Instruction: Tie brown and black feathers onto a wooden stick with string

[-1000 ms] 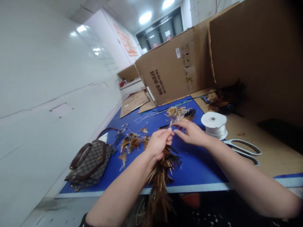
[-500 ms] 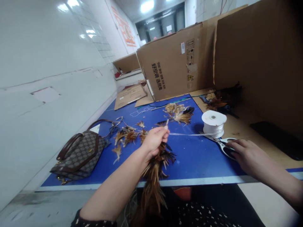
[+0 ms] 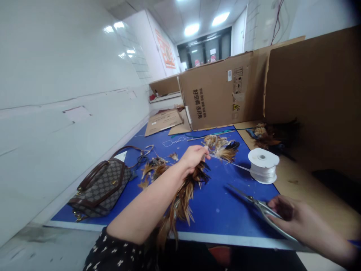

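- Feather bundle [image 3: 183, 192]: brown and black, with the quill ends gathered in the left hand [image 3: 194, 157] above the middle of the table [image 3: 225, 210]. The tips trail down past the near edge.
- Left hand: grip closed around the bundle's quill ends, where a white thread [image 3: 234, 165] meets the fingertips.
- White thread: runs taut from the left hand to the spool [image 3: 263, 165], which stands upright toward the table's right side.
- Right hand [image 3: 301, 224]: at the table's near edge, grip closed on the handles of the scissors [image 3: 261, 206]. The blades point toward the far left, over the blue surface.
- Loose feathers [image 3: 153, 169]: scattered left of the bundle. A further pile [image 3: 222, 148] lies beyond the left hand.
- Handbag [image 3: 101, 186]: checked pattern with brown handles, at the near left corner.
- Cardboard boxes [image 3: 222, 94]: standing along the far edge and the right side.
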`<state>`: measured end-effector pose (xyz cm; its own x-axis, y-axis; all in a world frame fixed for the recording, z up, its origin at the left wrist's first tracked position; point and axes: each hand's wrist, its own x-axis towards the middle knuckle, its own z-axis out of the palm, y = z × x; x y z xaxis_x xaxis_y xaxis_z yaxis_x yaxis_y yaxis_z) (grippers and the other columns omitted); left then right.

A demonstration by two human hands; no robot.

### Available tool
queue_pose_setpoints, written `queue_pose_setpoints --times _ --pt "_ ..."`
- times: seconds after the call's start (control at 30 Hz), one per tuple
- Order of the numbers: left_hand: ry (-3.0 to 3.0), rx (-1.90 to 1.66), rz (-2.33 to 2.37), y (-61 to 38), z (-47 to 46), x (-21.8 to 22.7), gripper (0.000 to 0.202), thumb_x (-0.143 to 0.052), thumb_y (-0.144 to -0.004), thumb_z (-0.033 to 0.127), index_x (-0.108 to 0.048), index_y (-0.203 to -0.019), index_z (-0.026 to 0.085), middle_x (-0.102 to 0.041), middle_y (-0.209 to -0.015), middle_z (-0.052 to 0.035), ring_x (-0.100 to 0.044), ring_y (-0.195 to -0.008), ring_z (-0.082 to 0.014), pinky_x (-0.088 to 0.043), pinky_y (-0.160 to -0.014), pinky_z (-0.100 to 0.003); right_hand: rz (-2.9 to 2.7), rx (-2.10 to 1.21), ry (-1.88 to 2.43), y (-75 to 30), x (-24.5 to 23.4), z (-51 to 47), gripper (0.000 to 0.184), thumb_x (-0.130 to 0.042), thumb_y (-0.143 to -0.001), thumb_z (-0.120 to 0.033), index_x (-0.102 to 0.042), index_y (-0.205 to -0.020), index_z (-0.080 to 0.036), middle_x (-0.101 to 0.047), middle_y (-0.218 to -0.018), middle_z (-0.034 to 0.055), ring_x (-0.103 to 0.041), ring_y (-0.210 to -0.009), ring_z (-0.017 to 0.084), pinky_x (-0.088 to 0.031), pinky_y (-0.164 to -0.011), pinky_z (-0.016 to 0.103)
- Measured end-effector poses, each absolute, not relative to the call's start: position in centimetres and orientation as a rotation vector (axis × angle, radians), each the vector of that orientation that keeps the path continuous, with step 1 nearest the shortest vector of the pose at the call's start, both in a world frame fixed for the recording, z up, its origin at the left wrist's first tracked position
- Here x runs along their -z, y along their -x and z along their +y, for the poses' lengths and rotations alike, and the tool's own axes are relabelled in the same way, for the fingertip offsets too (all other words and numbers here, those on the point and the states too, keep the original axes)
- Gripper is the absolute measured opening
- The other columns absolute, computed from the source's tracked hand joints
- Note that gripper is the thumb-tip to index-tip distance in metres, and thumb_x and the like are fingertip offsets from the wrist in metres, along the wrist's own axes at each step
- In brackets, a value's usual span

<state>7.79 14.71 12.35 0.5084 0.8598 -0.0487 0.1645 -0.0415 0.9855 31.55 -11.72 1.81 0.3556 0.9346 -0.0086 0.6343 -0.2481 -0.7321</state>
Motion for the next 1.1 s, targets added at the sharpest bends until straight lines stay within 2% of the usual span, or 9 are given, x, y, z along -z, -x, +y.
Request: queue_pose_setpoints --times 0.13,0.27,0.4,0.5,0.6,0.77,0.9,1.0,1.1 --pt "-1.456 -0.722 0.915 -8.0 15.0 -11.3 0.033 -0.070 -0.085 0.044 -0.066 -0.071 0.015 -0.072 -0.070 -0.0059 -0.047 -0.049 -0.0089 -0.035 -0.049 -0.022 -0.973 -1.221 1.743 -26.9 -1.5 -11.1 0.046 -0.081 -0.072 -0.063 -0.066 -0.081 -0.020 -0.060 -0.063 -0.0008 -0.051 -0.053 0.013 -0.039 -0.049 0.025" --pt "-1.376 -0.730 0.916 -7.9 15.1 -10.5 0.035 -0.073 -0.083 0.047 -0.067 -0.071 0.015 -0.074 -0.074 -0.0083 -0.049 -0.049 -0.0095 -0.035 -0.049 -0.022 -0.735 -1.512 1.440 -23.0 -2.6 -9.9 0.063 -0.052 -0.090 -0.079 -0.067 -0.087 -0.018 -0.055 -0.057 -0.0006 -0.048 -0.048 0.012 -0.039 -0.047 0.025" --pt "-1.363 -0.737 0.886 -7.5 14.9 -10.2 0.037 -0.074 -0.081 0.050 -0.068 -0.071 0.014 -0.076 -0.078 -0.0110 -0.049 -0.050 -0.0098 -0.038 -0.050 -0.023 -0.710 -1.576 1.210 -21.7 -3.4 -8.1 0.065 -0.048 -0.092 -0.078 -0.069 -0.091 -0.017 -0.056 -0.060 0.0000 -0.063 -0.059 0.018 -0.056 -0.068 0.034" --pt "-1.358 -0.730 0.862 -7.3 14.7 -10.0 0.038 -0.074 -0.082 0.050 -0.068 -0.071 0.015 -0.077 -0.081 -0.0117 -0.049 -0.050 -0.0095 -0.038 -0.050 -0.024 -0.640 -1.543 1.145 -21.5 -3.9 -6.7 0.061 -0.054 -0.090 -0.077 -0.068 -0.087 -0.017 -0.056 -0.065 -0.0011 -0.058 -0.059 0.016 -0.061 -0.081 0.043" --pt "-1.350 -0.720 0.849 -7.1 14.4 -9.8 0.036 -0.072 -0.083 0.049 -0.068 -0.071 0.015 -0.078 -0.083 -0.0119 -0.048 -0.049 -0.0091 -0.038 -0.050 -0.024 -0.595 -1.488 1.173 -21.5 -4.3 -5.8 0.060 -0.058 -0.088 -0.077 -0.067 -0.085 -0.018 -0.058 -0.070 0.0000 -0.053 -0.056 0.013 -0.063 -0.073 0.042" --pt "-1.339 -0.715 0.858 -6.8 14.2 -9.7 0.033 -0.072 -0.082 0.046 -0.067 -0.074 0.015 -0.078 -0.082 -0.0109 -0.046 -0.048 -0.0082 -0.035 -0.049 -0.024 -0.647 -1.416 1.347 -22.1 -4.0 -5.1 0.061 -0.060 -0.083 -0.080 -0.065 -0.076 -0.020 -0.051 -0.055 -0.0018 -0.052 -0.047 0.014 -0.057 -0.049 0.033" --pt "-1.310 -0.701 0.888 -6.5 14.3 -9.8 0.035 -0.073 -0.081 0.048 -0.064 -0.073 0.015 -0.078 -0.082 -0.0118 -0.045 -0.047 -0.0084 -0.032 -0.048 -0.023 -0.664 -1.410 1.426 -22.5 -3.6 -4.6 0.062 -0.060 -0.081 -0.081 -0.065 -0.075 -0.020 -0.049 -0.049 -0.0032 -0.050 -0.041 0.013 -0.052 -0.042 0.028" --pt "-1.309 -0.702 0.897 -6.3 14.2 -9.6 0.036 -0.073 -0.082 0.049 -0.063 -0.072 0.015 -0.078 -0.082 -0.0124 -0.045 -0.047 -0.0084 -0.032 -0.048 -0.023 -0.689 -1.391 1.418 -22.7 -3.8 -4.2 0.063 -0.062 -0.080 -0.082 -0.064 -0.075 -0.019 -0.050 -0.053 -0.0033 -0.048 -0.042 0.012 -0.054 -0.045 0.029" --pt "-1.333 -0.689 0.893 -6.3 14.0 -9.5 0.035 -0.071 -0.083 0.048 -0.063 -0.074 0.015 -0.079 -0.084 -0.0130 -0.045 -0.048 -0.0085 -0.033 -0.050 -0.024 -0.699 -1.426 1.278 -23.0 -4.1 -3.7 0.064 -0.058 -0.083 -0.082 -0.065 -0.081 -0.018 -0.055 -0.068 -0.0014 -0.052 -0.051 0.011 -0.064 -0.066 0.038"
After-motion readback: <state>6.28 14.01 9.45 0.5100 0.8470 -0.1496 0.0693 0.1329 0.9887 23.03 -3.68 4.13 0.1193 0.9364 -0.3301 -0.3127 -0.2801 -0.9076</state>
